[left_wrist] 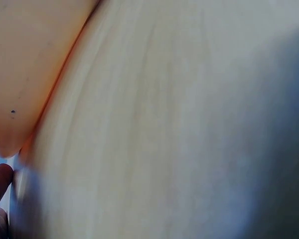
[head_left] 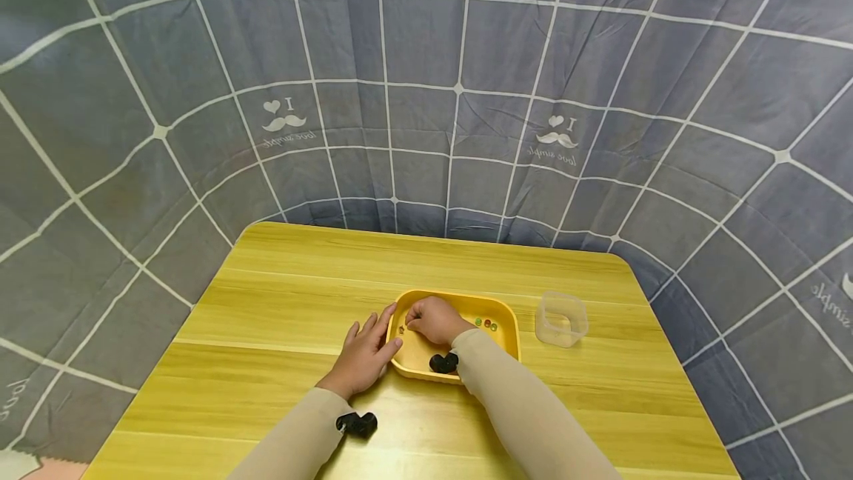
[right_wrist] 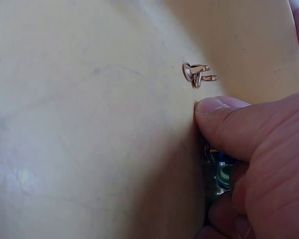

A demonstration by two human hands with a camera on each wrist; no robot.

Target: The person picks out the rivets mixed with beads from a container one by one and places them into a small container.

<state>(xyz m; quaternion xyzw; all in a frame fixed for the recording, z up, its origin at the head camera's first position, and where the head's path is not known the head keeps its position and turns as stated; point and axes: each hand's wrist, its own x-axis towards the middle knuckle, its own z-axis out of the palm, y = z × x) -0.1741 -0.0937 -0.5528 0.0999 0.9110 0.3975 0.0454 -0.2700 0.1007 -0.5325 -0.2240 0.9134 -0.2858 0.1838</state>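
Observation:
The left hand [head_left: 362, 359] rests against the left end of a yellow tray [head_left: 506, 347], fingers spread and fairly straight, thumb by the rim. Inside the tray, the right hand [head_left: 436, 321] is low over the floor with curled fingers. Between its thumb [right_wrist: 229, 124] and curled fingers, the right wrist view shows a green glass marble [right_wrist: 224, 175] and part of a small metal piece. Just past the thumb tip lie copper-coloured cufflinks [right_wrist: 197, 73] on the tray floor. Several glass marbles [head_left: 487, 324] sit in the tray's right part.
A clear plastic container [head_left: 562, 319] stands right of the tray on the wood-grain table [head_left: 280, 317]. Behind the table hangs a grey checked curtain [head_left: 426, 124]. The left wrist view mostly shows blurred tabletop and the tray's outer wall [left_wrist: 35, 55].

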